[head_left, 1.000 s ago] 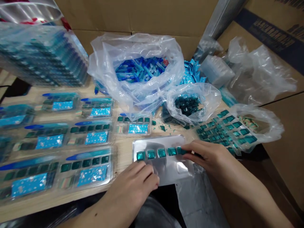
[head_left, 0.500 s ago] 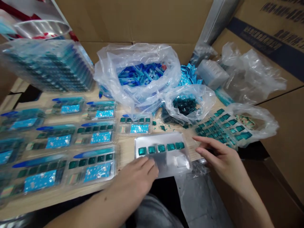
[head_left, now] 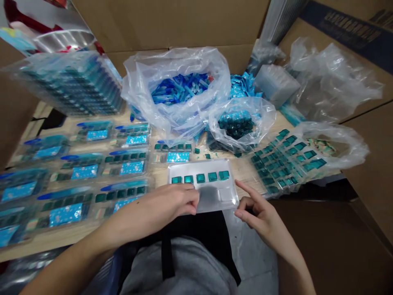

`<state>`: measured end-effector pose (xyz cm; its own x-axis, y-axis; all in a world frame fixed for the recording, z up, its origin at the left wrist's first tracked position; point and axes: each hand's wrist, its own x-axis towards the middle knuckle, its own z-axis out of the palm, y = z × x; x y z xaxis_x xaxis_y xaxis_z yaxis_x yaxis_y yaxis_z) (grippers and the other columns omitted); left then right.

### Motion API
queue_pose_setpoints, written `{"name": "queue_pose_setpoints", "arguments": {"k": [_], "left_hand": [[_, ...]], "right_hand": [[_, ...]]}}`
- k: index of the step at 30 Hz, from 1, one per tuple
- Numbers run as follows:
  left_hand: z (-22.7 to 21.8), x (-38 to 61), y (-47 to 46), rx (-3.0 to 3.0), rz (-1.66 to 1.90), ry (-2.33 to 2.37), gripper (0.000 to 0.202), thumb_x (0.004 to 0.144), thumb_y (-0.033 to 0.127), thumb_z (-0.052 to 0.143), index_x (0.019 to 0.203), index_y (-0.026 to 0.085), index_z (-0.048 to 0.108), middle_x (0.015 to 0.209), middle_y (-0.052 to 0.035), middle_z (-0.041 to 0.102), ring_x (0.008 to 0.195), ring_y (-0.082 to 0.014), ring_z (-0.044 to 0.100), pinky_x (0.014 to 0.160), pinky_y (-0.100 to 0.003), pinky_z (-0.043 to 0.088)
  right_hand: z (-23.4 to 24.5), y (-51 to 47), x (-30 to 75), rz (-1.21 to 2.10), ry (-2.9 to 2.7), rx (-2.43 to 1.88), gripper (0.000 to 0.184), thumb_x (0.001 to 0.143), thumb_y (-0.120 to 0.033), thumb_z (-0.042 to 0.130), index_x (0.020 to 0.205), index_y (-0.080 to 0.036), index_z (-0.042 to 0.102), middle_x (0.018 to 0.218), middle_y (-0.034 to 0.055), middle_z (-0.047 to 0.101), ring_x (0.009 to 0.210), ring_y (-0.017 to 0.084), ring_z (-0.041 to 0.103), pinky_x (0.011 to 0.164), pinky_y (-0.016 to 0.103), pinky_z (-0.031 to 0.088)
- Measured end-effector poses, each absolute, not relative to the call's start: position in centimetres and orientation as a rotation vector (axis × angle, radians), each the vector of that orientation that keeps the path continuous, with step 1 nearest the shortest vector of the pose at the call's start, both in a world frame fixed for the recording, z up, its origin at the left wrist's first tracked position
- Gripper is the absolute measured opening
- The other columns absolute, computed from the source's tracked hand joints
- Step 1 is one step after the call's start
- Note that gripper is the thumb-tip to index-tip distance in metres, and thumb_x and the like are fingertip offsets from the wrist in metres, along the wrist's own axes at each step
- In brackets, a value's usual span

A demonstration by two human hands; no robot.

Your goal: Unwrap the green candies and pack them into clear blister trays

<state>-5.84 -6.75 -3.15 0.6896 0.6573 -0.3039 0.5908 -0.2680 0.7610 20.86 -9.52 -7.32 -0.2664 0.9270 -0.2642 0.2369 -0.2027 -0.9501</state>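
A clear plastic tray [head_left: 211, 198] lies at the table's front edge, with a row of several teal square pieces [head_left: 200, 178] along its upper half. My left hand [head_left: 176, 200] is closed over the tray's lower left part, its fingers curled downward; whatever they hold, if anything, is hidden. Beside the tray's right edge is my right hand [head_left: 258, 211], index finger stretched out and thumb apart from it, with nothing visible between them. To its right lies a stack of clear sheets with teal squares [head_left: 276, 164].
Filled packs [head_left: 84, 172] cover the left of the table, below a tall stack of packs [head_left: 73, 86]. Behind the tray are a bag of blue pens [head_left: 181, 92] and a bag of dark teal pieces [head_left: 235, 127]. Cardboard [head_left: 172, 24] walls the back.
My right hand has moved left, up to the tray's edge. My left hand has turned more sideways over the tray's lower left. The camera view has shifted slightly.
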Motion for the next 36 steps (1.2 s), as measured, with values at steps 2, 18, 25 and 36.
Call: {"name": "queue_pose_setpoints", "arguments": {"k": [2, 18, 25, 36], "left_hand": [[-3.0, -5.9, -6.6, 1.955, 0.069, 0.951, 0.018, 0.097, 0.018, 0.045, 0.083, 0.02, 0.057, 0.089, 0.0012, 0.061, 0.084, -0.0145, 0.056, 0.073, -0.025, 0.039], [-2.5, -5.1, -7.0, 1.983, 0.08, 1.054, 0.015, 0.096, 0.017, 0.051, 0.083, 0.02, 0.057, 0.088, 0.0031, 0.061, 0.081, -0.0138, 0.055, 0.068, -0.023, 0.035], [-2.0, -5.1, -6.4, 1.958, -0.023, 1.019, 0.017, 0.098, 0.021, 0.046, 0.083, 0.019, 0.053, 0.09, 0.0006, 0.058, 0.082, -0.0152, 0.055, 0.071, -0.026, 0.038], [-3.4, -2.3, -9.5, 2.594, -0.072, 1.276, 0.023, 0.095, 0.006, 0.039, 0.092, 0.015, 0.06, 0.09, -0.0086, 0.066, 0.083, -0.0236, 0.062, 0.069, -0.033, 0.047]], "right_hand": [[-7.7, -9.8, 20.8, 1.544, -1.446, -1.375, 0.064, 0.079, -0.03, 0.069, 0.139, -0.021, 0.05, 0.063, -0.0062, 0.056, 0.058, 0.013, 0.052, 0.064, 0.028, 0.046], [-9.3, -10.2, 19.7, 1.205, -1.585, -1.397, 0.064, 0.083, -0.032, 0.069, 0.142, -0.017, 0.051, 0.066, -0.0046, 0.059, 0.061, 0.014, 0.058, 0.068, 0.027, 0.053], [-9.2, -10.2, 19.7, 1.197, -1.588, -1.372, 0.064, 0.083, -0.034, 0.07, 0.143, -0.021, 0.051, 0.066, -0.0041, 0.062, 0.061, 0.015, 0.061, 0.069, 0.029, 0.056], [-9.3, -10.4, 19.2, 1.09, -1.652, -1.391, 0.064, 0.084, -0.035, 0.068, 0.144, -0.022, 0.05, 0.063, -0.0051, 0.059, 0.058, 0.014, 0.058, 0.061, 0.025, 0.053]]}}
